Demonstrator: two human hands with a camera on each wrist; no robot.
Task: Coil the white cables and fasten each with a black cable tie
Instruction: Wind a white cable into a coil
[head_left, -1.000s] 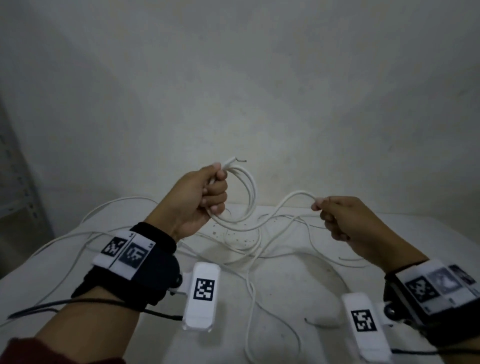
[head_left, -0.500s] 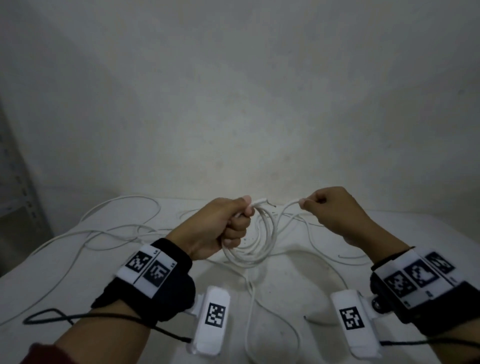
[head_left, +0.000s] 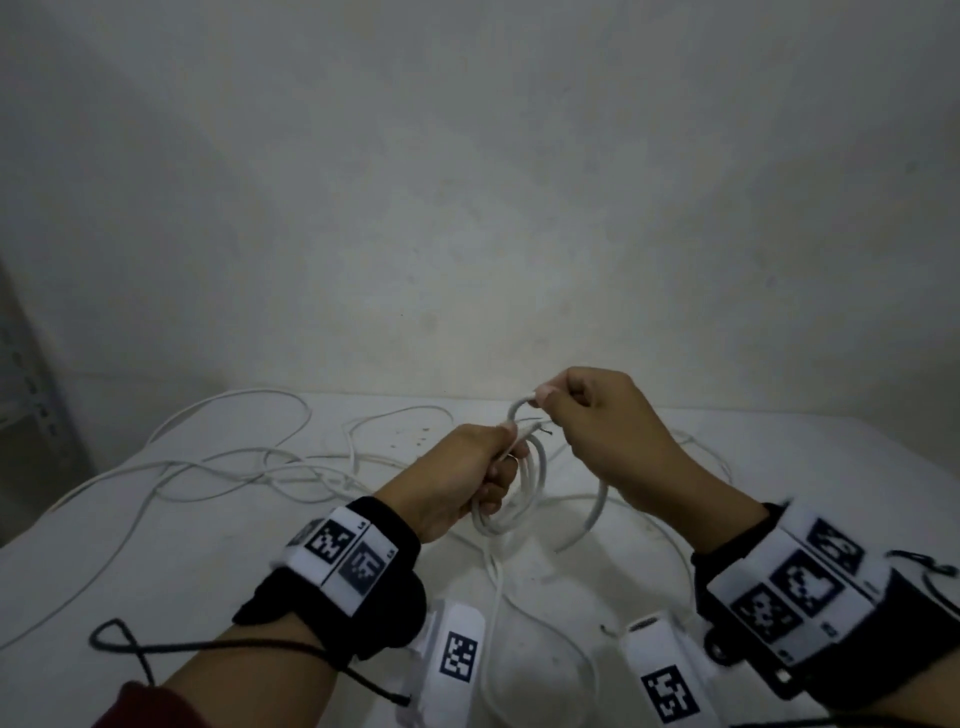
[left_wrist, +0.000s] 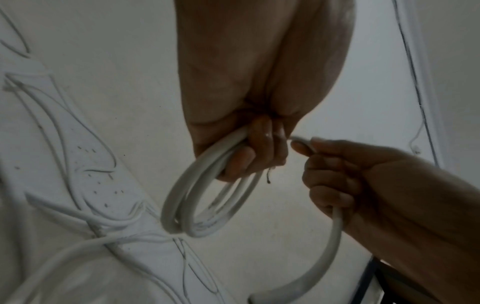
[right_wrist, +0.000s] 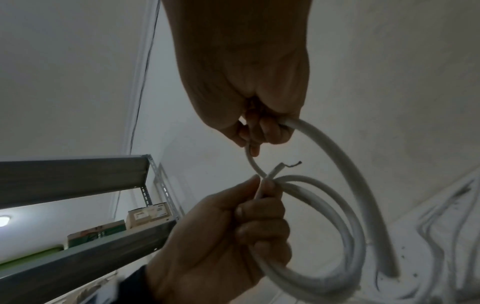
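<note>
Both hands are gripping one cable mid-coil, above the table (head_left: 156, 571): left hand (head_left: 457, 480) fisting the coil (head_left: 524, 493), right hand (head_left: 597, 436) pinching the feed strand (head_left: 597, 512). Next, probably lay another loop. No tie visible.

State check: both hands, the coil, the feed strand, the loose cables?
left hand: grips the coil, clear of the table
right hand: pinches the feed strand beside the left hand
coil: several loops, no tie on it
feed strand: arcs down from the right hand
loose cables: uncoiled, tangled on the table
</note>
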